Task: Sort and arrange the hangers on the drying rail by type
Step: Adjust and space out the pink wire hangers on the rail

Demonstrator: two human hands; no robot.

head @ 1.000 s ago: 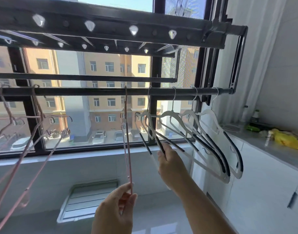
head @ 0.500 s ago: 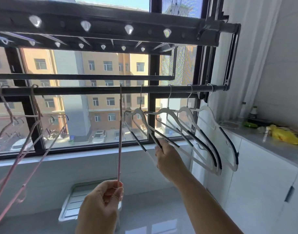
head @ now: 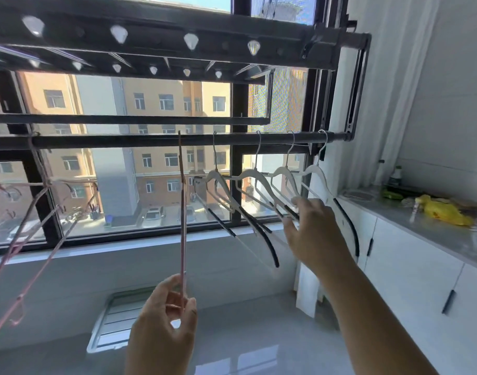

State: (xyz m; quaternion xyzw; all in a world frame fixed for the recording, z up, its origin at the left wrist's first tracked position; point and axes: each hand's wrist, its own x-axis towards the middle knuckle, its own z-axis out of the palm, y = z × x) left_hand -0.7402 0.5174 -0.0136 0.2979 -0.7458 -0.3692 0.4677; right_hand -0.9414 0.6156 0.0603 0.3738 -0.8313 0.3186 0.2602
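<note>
The rail (head: 123, 141) is matt dark metal; the white hangers (head: 248, 175) look like smooth, slightly glossy plastic.

four white hangers (head: 249, 174) are hooked at the right end of the drying rail (head: 110, 142), a single pink hanger (head: 181, 212) is hung mid-rail, more pink hangers (head: 48, 182) bunched left.

Sunlit window (head: 238, 109) faces tan buildings (head: 161, 104); white cabinets (head: 410, 269) line the right wall (head: 461, 104).

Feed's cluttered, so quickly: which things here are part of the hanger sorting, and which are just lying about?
Job: rail, white hangers, pink hanger in left hand, pink hangers far left.
Lying about: yellow bag, bottle, floor tray.
</note>
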